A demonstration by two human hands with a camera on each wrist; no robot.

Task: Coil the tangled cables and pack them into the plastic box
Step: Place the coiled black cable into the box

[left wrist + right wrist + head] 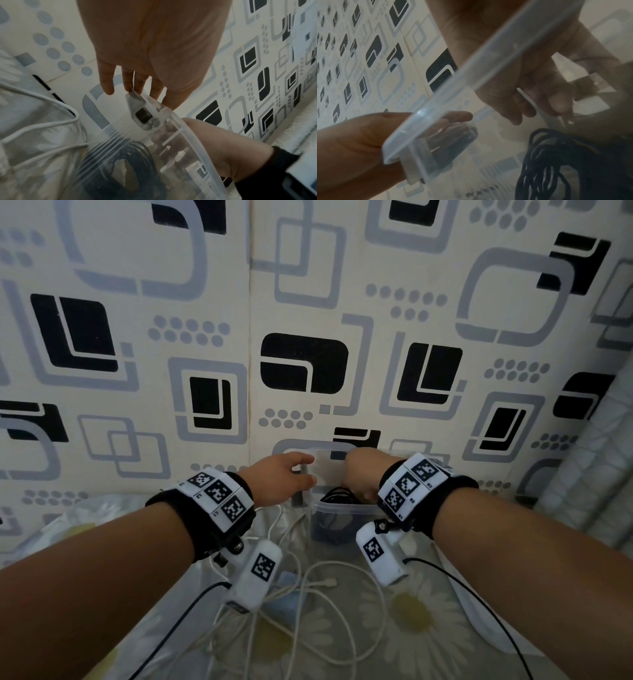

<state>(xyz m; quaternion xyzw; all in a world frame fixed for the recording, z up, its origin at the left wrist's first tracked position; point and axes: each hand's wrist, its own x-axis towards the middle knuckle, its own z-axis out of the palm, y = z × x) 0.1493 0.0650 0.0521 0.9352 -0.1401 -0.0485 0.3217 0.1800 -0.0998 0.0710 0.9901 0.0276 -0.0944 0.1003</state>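
**Inspector:** State the left grip.

**Operator:** My left hand has the corner of the lid between thumb and near-straight fingers, a light pinch. The latch hangs just below my fingertips. The lid stands tilted, raised off the box.

**Inspector:** And the right?

**Operator:** My right hand is under the lid and inside the box, fingers curled. A pale line crosses them in the right wrist view. Whether that is a cable I hold or a rib of the lid, I cannot tell.

**Inspector:** Location of the cables?

**Operator:** The black coil lies in the box, directly beneath my right fingers. The white cables lie loose and tangled behind both wrists, on my side of the box, outside it.

**Inspector:** Step in hand?

**Operator:** In my judgement, seating the black coil, with the left hand keeping the lid clear. The task is partly done: one coil is in and the white ones are not coiled.

**Inspector:** Requirement for the next move?

**Operator:** Draw the right hand out without dragging the coil, and keep the lid up. Then reach back for a white cable, free it from the tangle and wind it small enough to fit beside the black coil.
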